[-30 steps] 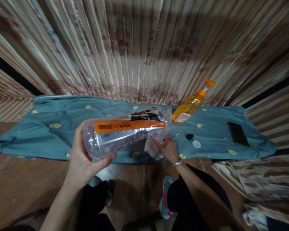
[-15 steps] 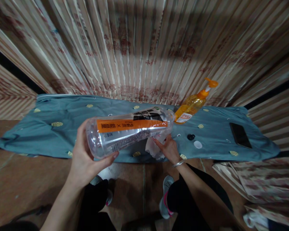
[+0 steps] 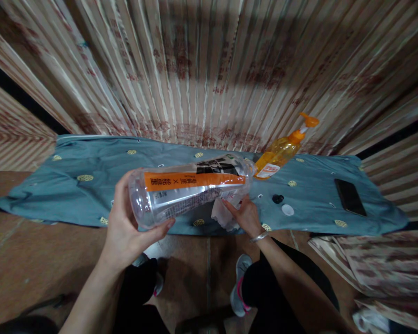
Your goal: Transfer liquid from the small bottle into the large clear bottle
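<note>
A large clear plastic bottle [image 3: 191,188] with an orange and silver label lies sideways in the air, its neck pointing right. My left hand [image 3: 127,222] is wrapped round its base. Beneath the neck end, my right hand [image 3: 245,215] has its fingers closed on a crumpled white tissue [image 3: 225,214], which touches or nearly touches the bottle; some fingertips are hidden. Just beyond the bottle's neck stands an orange pump bottle [image 3: 277,155] of yellow-orange liquid.
A teal patterned cloth [image 3: 90,195] covers the long narrow table. On its right side are a small black object [image 3: 277,199], a round white cap [image 3: 287,209] and a dark phone [image 3: 350,197]. A pleated striped curtain [image 3: 202,74] hangs behind.
The large bottle and my left hand have shifted very slightly right in the view, as has the scene on the table. Both hands keep their hold.
</note>
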